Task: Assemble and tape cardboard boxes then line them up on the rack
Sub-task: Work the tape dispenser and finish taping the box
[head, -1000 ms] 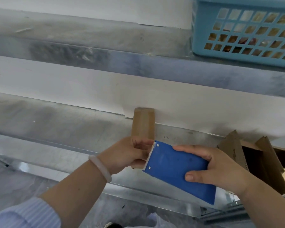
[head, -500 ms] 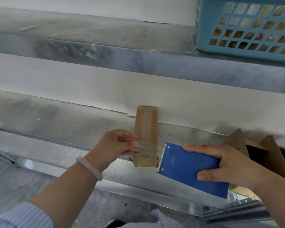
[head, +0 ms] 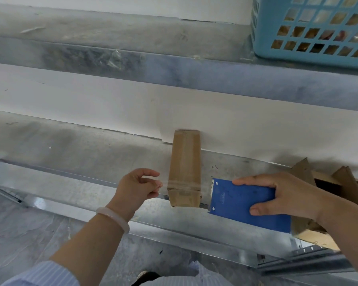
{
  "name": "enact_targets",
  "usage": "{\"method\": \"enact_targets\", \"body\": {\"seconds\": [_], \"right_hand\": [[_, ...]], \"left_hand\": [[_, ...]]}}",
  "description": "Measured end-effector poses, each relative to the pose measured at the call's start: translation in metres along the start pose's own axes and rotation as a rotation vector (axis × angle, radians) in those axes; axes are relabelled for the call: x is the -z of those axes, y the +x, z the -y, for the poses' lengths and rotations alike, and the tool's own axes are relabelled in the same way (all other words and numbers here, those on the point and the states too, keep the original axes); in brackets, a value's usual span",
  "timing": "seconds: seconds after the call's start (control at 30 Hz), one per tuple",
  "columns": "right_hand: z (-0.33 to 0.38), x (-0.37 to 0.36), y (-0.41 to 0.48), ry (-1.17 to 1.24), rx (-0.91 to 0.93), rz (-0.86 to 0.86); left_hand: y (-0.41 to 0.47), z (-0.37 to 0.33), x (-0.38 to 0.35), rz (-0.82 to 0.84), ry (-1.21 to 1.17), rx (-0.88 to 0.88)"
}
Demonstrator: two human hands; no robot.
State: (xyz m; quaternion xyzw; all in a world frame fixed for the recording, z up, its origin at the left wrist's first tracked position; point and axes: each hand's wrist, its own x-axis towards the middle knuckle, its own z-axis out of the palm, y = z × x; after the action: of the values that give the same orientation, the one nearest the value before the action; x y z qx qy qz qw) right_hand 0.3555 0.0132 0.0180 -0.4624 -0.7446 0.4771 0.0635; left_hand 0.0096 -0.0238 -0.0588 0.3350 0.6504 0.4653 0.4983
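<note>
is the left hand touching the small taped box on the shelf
Apart. The head view shows a strip of grey shelf between the left hand and the small taped box.

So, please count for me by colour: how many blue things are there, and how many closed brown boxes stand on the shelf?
Blue: 2, the tape dispenser and the basket
Brown: 1, the closed box
Total: 3

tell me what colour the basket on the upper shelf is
The basket is light blue with square holes, top right in the head view.
</note>
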Motion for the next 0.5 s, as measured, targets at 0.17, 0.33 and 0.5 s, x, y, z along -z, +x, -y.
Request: {"method": "enact_targets", "body": {"seconds": [0.17,0.33,0.5], "right_hand": [[-0.008,-0.005,0.017,-0.030,-0.045,0.008],[-0.014,-0.012,0.029,-0.051,-0.038,-0.024],[-0.016,-0.017,0.031,-0.063,-0.021,-0.059]], "left_hand": [[0.007,0.014,-0.007,0.036,-0.011,0.090],[0.003,0.019,-0.018,0.114,-0.123,0.143],[0.000,0.021,-0.023,0.065,0.017,0.177]]}}
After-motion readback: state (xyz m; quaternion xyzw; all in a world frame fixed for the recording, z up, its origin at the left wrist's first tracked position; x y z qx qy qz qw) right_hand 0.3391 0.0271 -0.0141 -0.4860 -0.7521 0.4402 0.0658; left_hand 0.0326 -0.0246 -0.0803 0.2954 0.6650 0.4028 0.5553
